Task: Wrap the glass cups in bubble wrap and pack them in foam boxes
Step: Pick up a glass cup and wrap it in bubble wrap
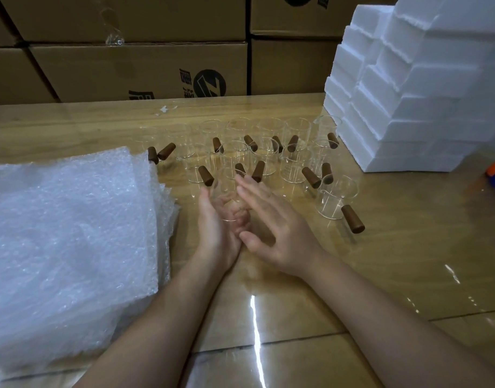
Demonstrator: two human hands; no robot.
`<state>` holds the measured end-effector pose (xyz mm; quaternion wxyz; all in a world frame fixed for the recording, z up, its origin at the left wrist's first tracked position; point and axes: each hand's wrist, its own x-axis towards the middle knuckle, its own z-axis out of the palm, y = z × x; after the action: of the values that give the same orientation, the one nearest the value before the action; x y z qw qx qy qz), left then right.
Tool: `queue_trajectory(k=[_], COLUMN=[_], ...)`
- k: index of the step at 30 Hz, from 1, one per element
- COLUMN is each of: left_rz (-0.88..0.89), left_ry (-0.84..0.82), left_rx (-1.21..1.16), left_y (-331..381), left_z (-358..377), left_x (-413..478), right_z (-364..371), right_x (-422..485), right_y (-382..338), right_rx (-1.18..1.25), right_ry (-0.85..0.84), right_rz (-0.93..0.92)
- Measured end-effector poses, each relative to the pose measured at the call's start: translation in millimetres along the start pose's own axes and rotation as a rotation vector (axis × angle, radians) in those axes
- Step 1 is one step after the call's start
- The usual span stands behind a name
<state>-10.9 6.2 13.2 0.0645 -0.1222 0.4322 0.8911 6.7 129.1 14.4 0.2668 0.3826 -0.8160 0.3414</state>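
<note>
Clear glass cup [226, 204] held between both hands over the middle of the glossy wooden table [380, 247].
Left hand [217, 228] cradles it, fingers curled round the glass; right hand [274, 219] lies against it, fingers straight and pressed together. Other brown-handled clear glass cups [268, 152] stand toward the far edge, stacked white foam boxes [408, 107] at the far right corner, clear bubble wrap sheets [67, 233] along the left edge.

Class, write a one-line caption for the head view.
Left hand holds a glass cup beside the open right hand, between bubble wrap and foam boxes.
</note>
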Motion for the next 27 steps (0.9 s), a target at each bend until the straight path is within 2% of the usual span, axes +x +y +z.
queue_trajectory(k=[7, 13, 19, 27], left_rz=[0.136, 0.167, 0.111, 0.104], left_ry=[-0.032, -0.094, -0.101, -0.017], left_rx=[0.199, 0.411, 0.323, 0.156], left_y=[-6, -14, -11, -6], left_z=[7, 4, 4, 1], left_x=[-6, -3, 0, 3], right_z=[-1, -8, -6, -4], right_x=[-1, 4, 8, 4], right_y=[2, 6, 3, 7], right_rx=[0.025, 0.055, 0.024, 0.047], right_ry=[0.001, -0.056, -0.081, -0.076], right_rz=[-0.015, 0.135, 0.248, 0.366])
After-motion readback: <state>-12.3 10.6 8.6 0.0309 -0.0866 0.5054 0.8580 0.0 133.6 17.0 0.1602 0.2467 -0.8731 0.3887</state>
